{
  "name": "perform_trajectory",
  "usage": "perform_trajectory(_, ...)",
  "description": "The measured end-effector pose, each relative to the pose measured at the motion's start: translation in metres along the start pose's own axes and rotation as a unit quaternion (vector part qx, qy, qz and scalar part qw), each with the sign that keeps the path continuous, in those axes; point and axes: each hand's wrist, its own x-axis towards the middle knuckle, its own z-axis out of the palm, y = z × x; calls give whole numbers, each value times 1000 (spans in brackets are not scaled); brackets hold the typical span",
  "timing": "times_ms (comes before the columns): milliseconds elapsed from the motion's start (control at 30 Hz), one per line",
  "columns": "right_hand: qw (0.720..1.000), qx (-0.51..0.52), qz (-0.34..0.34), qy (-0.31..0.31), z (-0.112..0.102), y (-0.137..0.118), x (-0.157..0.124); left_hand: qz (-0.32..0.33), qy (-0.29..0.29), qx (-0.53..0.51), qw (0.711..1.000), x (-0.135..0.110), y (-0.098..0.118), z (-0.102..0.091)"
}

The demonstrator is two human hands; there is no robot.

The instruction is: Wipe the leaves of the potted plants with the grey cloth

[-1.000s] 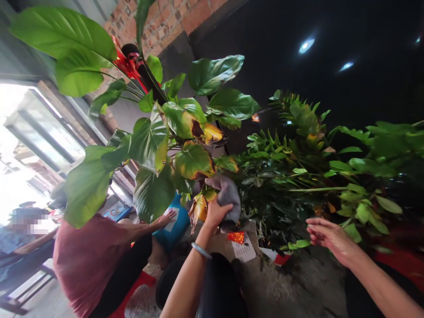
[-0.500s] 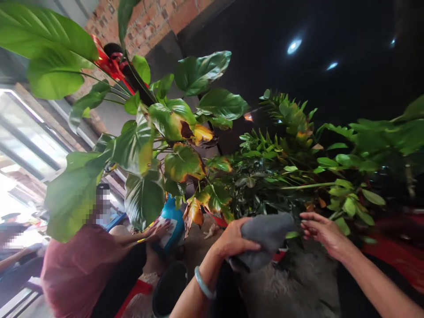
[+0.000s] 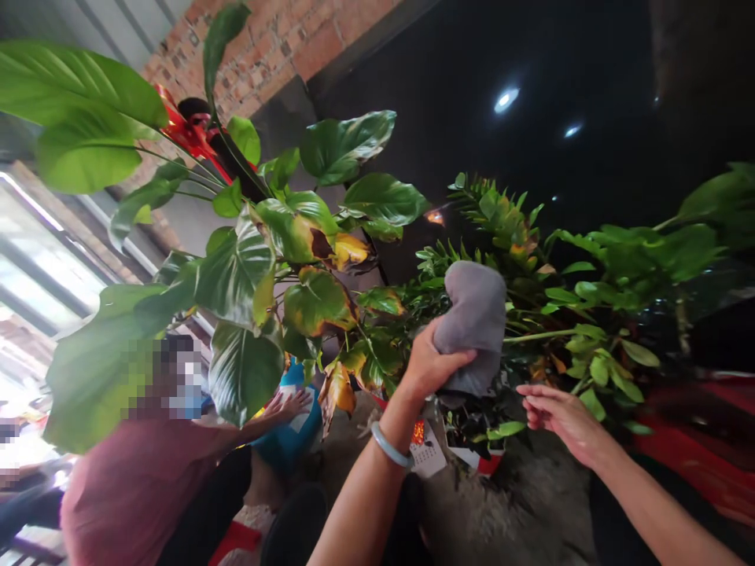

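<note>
My left hand [image 3: 435, 362] grips a bunched grey cloth [image 3: 476, 318], raised upright in front of the dark green foliage. The cloth covers part of the leaves behind it. My right hand [image 3: 557, 417] hovers to the right of the cloth, apart from it. Its index finger is stretched out, the other fingers are loosely bent, and nothing shows in them. A leafy green plant [image 3: 595, 306] is close behind that hand. Below the cloth is a small white and red pot [image 3: 487, 464] with dark leaves, and a printed white card [image 3: 429, 452] lies beside it.
A large-leaved plant [image 3: 248, 275] with browned leaf edges fills the left. Beneath it a person in a pink shirt [image 3: 135, 487] has a hand [image 3: 292, 405] on a blue pot [image 3: 283, 440]. A dark bucket [image 3: 295, 523] stands low. A red object [image 3: 708, 440] is at right.
My left hand has lifted the cloth from low near the pot to an upright position before the foliage. The pot and card now show. My right hand has shifted slightly left in the view.
</note>
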Motion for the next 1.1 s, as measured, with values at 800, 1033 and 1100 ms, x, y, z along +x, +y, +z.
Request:
perform_trajectory(800, 999, -4, -32, 21, -20, 8, 13, -136, -275, 156, 939, -75, -43, -1)
perform_trajectory(1033, 999, 7, -33, 7, -5, 5, 5, -43, -4, 16, 999, -38, -22, -11)
perform_trajectory(1100, 1000, 0, -31, 7, -3, 6, 3, -64, -2, 54, 996, -40, -36, 0)
